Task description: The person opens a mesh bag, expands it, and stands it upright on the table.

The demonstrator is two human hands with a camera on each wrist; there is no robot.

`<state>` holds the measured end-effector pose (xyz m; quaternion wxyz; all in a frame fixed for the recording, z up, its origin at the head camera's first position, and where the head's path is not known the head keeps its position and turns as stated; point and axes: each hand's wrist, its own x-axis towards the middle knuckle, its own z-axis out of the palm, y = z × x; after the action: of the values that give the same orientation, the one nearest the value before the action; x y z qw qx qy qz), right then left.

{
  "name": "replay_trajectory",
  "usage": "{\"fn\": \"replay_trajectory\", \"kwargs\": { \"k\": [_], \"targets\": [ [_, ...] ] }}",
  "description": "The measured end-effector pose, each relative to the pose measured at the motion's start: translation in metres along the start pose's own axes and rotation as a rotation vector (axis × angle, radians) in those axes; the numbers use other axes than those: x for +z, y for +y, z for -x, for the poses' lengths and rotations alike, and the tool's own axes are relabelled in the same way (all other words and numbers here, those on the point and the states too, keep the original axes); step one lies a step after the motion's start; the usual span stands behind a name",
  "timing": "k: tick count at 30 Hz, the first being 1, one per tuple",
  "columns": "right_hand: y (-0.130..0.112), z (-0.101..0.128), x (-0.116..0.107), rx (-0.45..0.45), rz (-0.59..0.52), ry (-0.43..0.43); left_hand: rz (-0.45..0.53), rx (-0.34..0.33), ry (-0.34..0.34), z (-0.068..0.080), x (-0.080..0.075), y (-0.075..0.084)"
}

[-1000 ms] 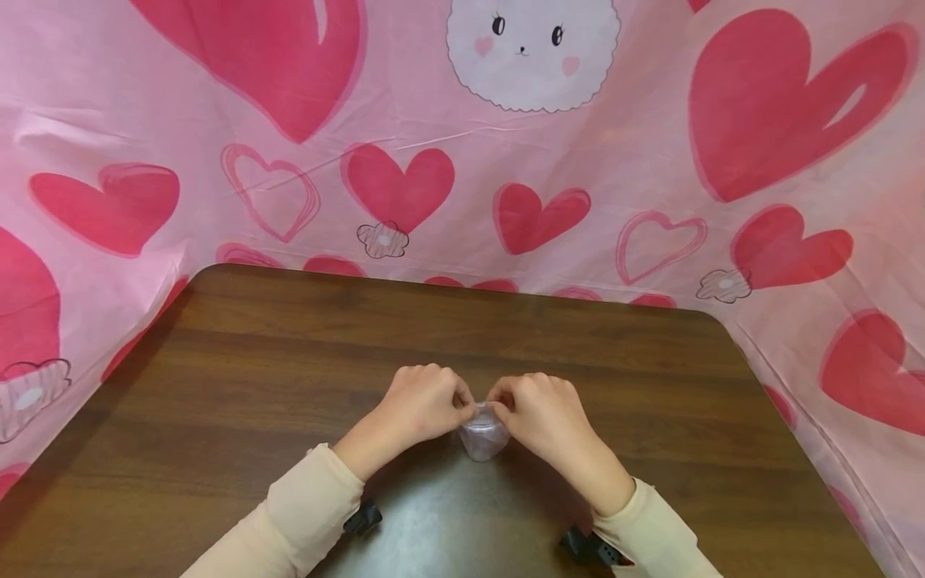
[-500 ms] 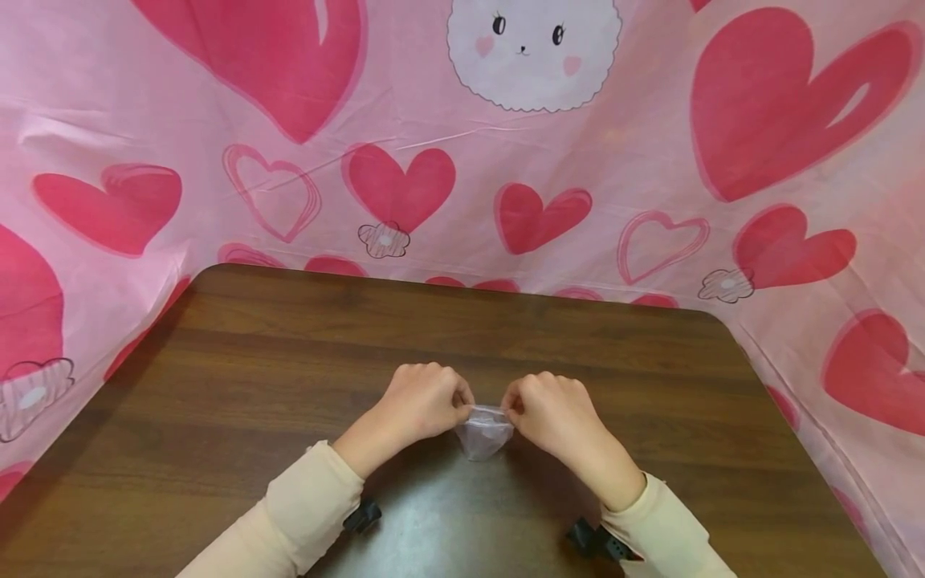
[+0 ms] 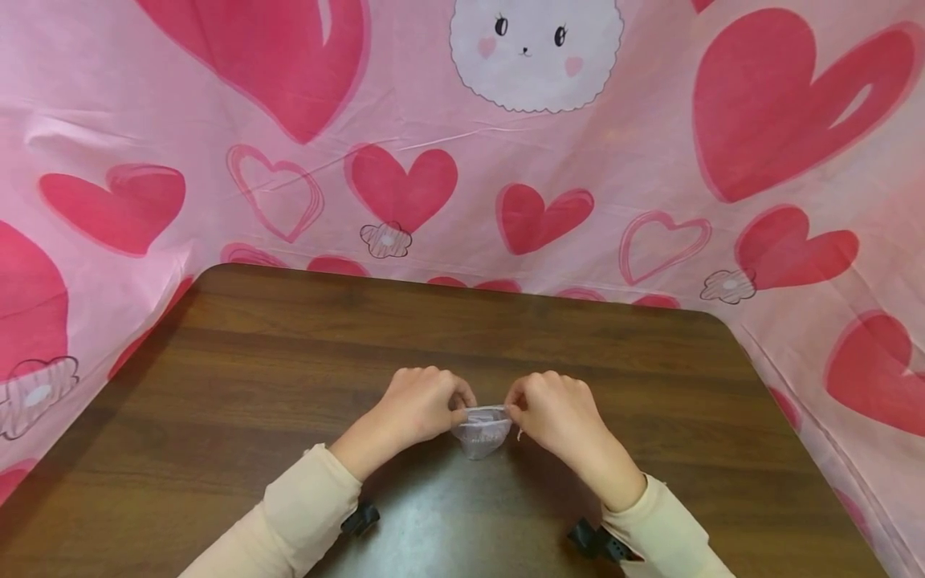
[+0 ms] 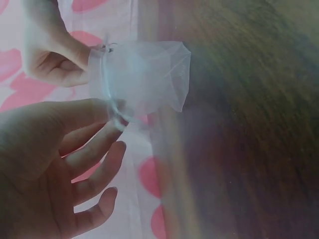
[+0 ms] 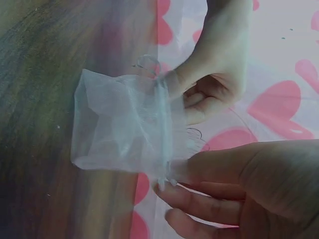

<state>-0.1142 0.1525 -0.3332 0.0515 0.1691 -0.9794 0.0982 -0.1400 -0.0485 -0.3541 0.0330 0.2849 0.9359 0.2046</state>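
Between the two hands hangs a small sheer organza pouch, gauzy and translucent, its gathered mouth pinched on one side by the left hand and on the other by the right hand. Beneath them lies smooth dark wood-grain table, bare out to its rounded far edge, where a pink heart-print cloth rises.

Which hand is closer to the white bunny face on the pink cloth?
The right hand is nearer: the bunny face sits almost straight beyond it. The left hand lies further off to the side. Both pinch the small sheer bag.
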Motion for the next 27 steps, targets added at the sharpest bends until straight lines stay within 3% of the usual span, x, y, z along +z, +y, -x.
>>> {"fn": "replay_trajectory", "kwargs": {
  "k": [5, 11, 18, 27],
  "targets": [
    [-0.002, -0.001, 0.005, 0.046, -0.062, 0.047, 0.002, -0.006, 0.041, 0.0, 0.004, 0.0],
    [-0.011, 0.0, 0.01, 0.024, -0.099, 0.1, -0.044, -0.012, 0.128, -0.001, 0.011, 0.005],
    [-0.015, 0.006, 0.011, 0.05, -0.077, 0.056, -0.048, -0.078, 0.232, 0.002, 0.014, 0.005],
    [-0.011, 0.008, 0.014, 0.073, -0.076, 0.022, -0.048, -0.091, 0.238, 0.005, 0.014, -0.002]
  ]
}}
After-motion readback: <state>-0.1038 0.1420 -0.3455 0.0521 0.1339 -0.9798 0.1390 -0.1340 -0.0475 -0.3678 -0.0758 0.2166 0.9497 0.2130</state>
